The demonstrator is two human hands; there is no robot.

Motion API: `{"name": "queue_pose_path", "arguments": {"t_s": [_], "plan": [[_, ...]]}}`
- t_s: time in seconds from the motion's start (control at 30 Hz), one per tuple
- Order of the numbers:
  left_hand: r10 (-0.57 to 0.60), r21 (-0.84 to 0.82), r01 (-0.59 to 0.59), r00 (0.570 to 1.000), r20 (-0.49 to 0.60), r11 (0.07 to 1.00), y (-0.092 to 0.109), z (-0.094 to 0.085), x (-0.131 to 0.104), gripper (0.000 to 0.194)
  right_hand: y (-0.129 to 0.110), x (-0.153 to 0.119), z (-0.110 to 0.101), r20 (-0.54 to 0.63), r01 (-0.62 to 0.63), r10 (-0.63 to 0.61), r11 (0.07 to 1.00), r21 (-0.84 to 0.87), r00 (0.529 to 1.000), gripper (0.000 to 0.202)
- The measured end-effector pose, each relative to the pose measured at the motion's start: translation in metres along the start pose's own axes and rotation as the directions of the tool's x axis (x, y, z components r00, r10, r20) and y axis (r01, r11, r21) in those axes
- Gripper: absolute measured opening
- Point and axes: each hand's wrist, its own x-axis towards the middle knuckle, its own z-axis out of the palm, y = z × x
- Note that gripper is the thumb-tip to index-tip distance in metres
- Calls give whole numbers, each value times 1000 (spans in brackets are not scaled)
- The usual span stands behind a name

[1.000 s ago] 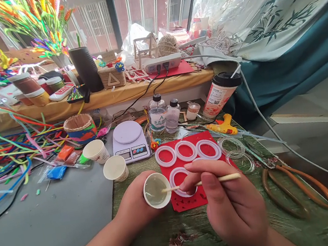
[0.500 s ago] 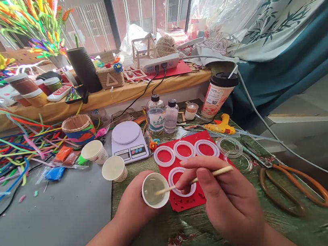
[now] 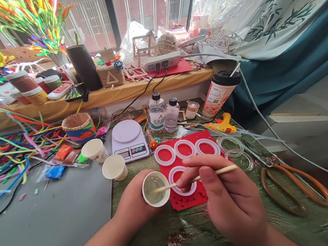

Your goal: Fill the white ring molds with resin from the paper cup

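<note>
My left hand point(image 3: 137, 202) is wrapped round a paper cup point(image 3: 145, 202), tilted so that its mouth faces me. Clear liquid point(image 3: 152, 185) with some bubbles lies in the cup. Between the thumb and fingers of my right hand point(image 3: 227, 195) is a thin wooden stick point(image 3: 227, 169), its far tip dipped in the liquid. Behind my right hand, several ring-shaped silicone molds point(image 3: 185, 149) lie on a red sheet point(image 3: 178, 205); my fingers partly cover the sheet. Two more paper cups point(image 3: 114, 168) stand left of the held cup, beside a lilac kitchen scale point(image 3: 126, 132).
Two clear bottles point(image 3: 157, 118) with black caps stand behind the molds. A yellow glue gun point(image 3: 223, 124), large orange-handled scissors point(image 3: 307, 184) and a lidded drink cup point(image 3: 219, 95) are on the right. Pipe cleaners point(image 3: 17, 143) sprawl at left beyond a grey mat point(image 3: 59, 227).
Both hands stay nearly where they were. The stick's tip has shifted slightly left inside the cup, and the whole view has moved a little.
</note>
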Motion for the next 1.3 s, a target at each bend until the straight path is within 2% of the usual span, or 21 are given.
{"name": "queue_pose_path", "arguments": {"t_s": [0.27,0.6,0.8,1.3], "plan": [[9,11,-9,1000,-16,1000,-4,1,0,37,2,-1,0,5,13,-13,1000,-19,1000,28],[22,8,-21,1000,-18,1000,-2,0,0,37,2,2,3,-23,-45,45,999,-4,999,27],[17,6,-17,1000,-10,1000,-2,0,0,37,2,1,3,12,-38,38,999,-21,999,27],[23,1,-23,1000,-17,1000,-4,1,0,38,1,0,1,-7,0,0,999,-33,1000,28]]}}
